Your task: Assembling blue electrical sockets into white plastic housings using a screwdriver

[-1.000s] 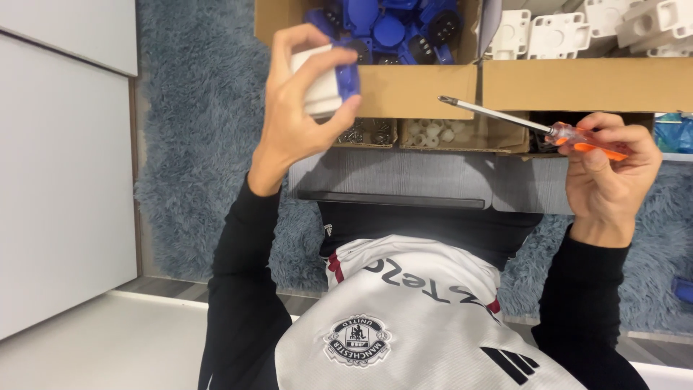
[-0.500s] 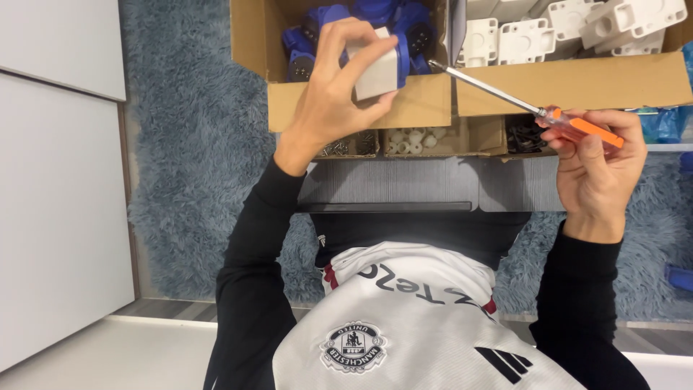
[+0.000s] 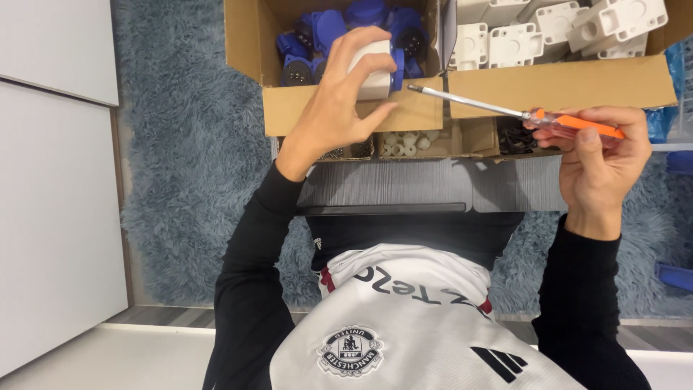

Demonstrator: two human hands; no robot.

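My left hand (image 3: 333, 108) grips a white and blue plug part (image 3: 378, 66), held up in front of the near wall of a cardboard box (image 3: 245, 43) full of blue plug parts (image 3: 361, 18). My right hand (image 3: 603, 162) holds a screwdriver (image 3: 520, 112) with a clear orange handle and a long metal shaft. The shaft points left, and its tip sits just right of the held part, a small gap between them.
A second cardboard box (image 3: 563, 83) on the right holds white plastic housings (image 3: 548, 29). Below the boxes are small compartments with white pieces (image 3: 406, 141) and black pieces (image 3: 516, 137). A shaggy blue-grey rug (image 3: 180, 166) lies underneath. A white cabinet (image 3: 54, 188) stands at the left.
My left hand has carried the white and blue part rightward toward the screwdriver tip. My right hand has kept hold of the screwdriver and shifted slightly.
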